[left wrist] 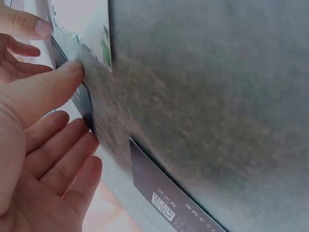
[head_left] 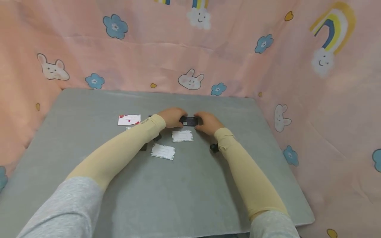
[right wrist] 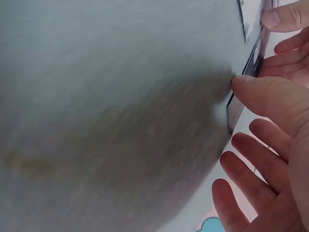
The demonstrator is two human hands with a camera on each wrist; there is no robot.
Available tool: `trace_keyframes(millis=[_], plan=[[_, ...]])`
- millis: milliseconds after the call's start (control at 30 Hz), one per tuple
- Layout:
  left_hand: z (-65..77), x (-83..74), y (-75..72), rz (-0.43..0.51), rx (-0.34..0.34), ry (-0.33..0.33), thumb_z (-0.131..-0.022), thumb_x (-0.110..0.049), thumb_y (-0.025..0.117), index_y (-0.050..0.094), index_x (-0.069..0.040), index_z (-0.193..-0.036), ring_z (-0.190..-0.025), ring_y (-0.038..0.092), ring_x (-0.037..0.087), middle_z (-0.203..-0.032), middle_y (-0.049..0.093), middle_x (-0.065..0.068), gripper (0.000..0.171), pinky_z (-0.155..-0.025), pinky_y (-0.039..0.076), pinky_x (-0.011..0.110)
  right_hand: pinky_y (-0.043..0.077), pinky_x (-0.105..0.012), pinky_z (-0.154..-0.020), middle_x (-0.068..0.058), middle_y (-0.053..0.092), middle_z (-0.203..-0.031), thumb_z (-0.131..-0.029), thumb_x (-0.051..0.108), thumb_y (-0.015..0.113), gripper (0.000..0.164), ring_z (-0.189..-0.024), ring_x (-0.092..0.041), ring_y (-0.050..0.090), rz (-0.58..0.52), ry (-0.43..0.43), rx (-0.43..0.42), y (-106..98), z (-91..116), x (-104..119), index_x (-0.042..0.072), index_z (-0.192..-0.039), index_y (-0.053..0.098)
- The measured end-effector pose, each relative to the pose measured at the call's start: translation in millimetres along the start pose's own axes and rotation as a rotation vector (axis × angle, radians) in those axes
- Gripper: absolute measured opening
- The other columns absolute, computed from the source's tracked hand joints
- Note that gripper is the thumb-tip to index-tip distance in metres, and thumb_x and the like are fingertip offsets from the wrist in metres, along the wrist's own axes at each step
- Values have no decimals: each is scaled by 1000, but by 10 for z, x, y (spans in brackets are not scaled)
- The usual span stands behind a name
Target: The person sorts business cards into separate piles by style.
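A black card (head_left: 190, 121) with a small QR code lies between my two hands near the back of the table. My left hand (head_left: 172, 117) holds its left end, thumb in front and fingers behind, and in the left wrist view the thumb (left wrist: 58, 79) overlaps the card's edge. At the other end, my right hand (head_left: 209, 122) pinches the card; its thumb (right wrist: 260, 89) presses the near edge in the right wrist view. Just in front lies a white card (head_left: 182, 136) with a leafy border.
Another leafy white card (head_left: 163, 151) lies nearer me. To the left is a white card with red flowers (head_left: 129, 120). My left forearm partly hides dark cards (head_left: 144, 147). A second black card with a QR code (left wrist: 166, 198) appears in the left wrist view. Patterned cloth hangs behind the table.
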State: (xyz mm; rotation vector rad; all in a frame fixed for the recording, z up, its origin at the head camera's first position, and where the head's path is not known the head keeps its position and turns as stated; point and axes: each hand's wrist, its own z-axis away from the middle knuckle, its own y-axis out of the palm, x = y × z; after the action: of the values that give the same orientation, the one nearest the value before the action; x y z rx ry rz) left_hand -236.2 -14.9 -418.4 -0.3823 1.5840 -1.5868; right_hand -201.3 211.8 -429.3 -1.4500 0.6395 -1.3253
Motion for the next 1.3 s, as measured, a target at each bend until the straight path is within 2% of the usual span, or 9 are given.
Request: trace_keyframes(millis=[200, 367, 533, 700, 833, 1067, 1300], plan=[[51, 22, 56, 27, -6, -19, -99, -23, 80, 59, -3, -153, -144, 60, 31, -153, 64, 14, 62, -125, 46, 43, 39, -51, -129, -16, 60, -158, -100, 19, 78, 57, -151, -37, 51, -40, -27, 21, 55, -32, 63, 5, -153, 60], [123, 84, 3, 78, -20, -64, -97, -18, 79, 57, -2, -155, -145, 59, 32, -155, 62, 15, 64, -124, 46, 44, 39, -52, -129, -16, 60, -157, -100, 20, 77, 57, -151, -37, 51, -38, -56, 34, 45, -130, 104, 6, -153, 60], [169, 221, -70, 121, -41, -93, -95, -17, 79, 57, -2, -155, -146, 57, 33, -156, 62, 16, 66, -126, 44, 44, 40, -52, -128, -15, 61, -157, -100, 21, 78, 59, -150, -36, 53, 10, -95, 46, -3, -259, 191, 7, -154, 59], [216, 375, -131, 121, -55, -136, -96, -18, 78, 55, -3, -156, -148, 56, 33, -157, 61, 15, 66, -126, 43, 46, 41, -52, -128, -15, 60, -158, -100, 21, 77, 59, -150, -37, 53, 52, -148, 57, -49, -417, 356, 8, -155, 58], [250, 430, -155, 117, -66, -184, -97, -18, 78, 55, -5, -157, -148, 56, 31, -157, 61, 13, 65, -126, 44, 45, 40, -52, -128, -16, 61, -156, -100, 19, 77, 58, -150, -37, 53, 56, -190, 47, -45, -514, 406, 7, -153, 59], [119, 316, -114, 72, -64, -137, -98, -18, 77, 57, -5, -155, -144, 60, 31, -155, 63, 14, 62, -124, 46, 44, 43, -50, -126, -17, 63, -152, -100, 18, 77, 54, -145, -35, 57, 96, -161, 27, -22, -450, 262, 5, -150, 61], [209, 263, -63, 96, -58, -178, -98, -14, 77, 58, -6, -154, -142, 61, 28, -155, 63, 12, 60, -122, 48, 43, 44, -50, -125, -18, 64, -151, -98, 19, 78, 58, -144, -37, 58, 89, -170, 35, 23, -403, 312, 3, -150, 61]])
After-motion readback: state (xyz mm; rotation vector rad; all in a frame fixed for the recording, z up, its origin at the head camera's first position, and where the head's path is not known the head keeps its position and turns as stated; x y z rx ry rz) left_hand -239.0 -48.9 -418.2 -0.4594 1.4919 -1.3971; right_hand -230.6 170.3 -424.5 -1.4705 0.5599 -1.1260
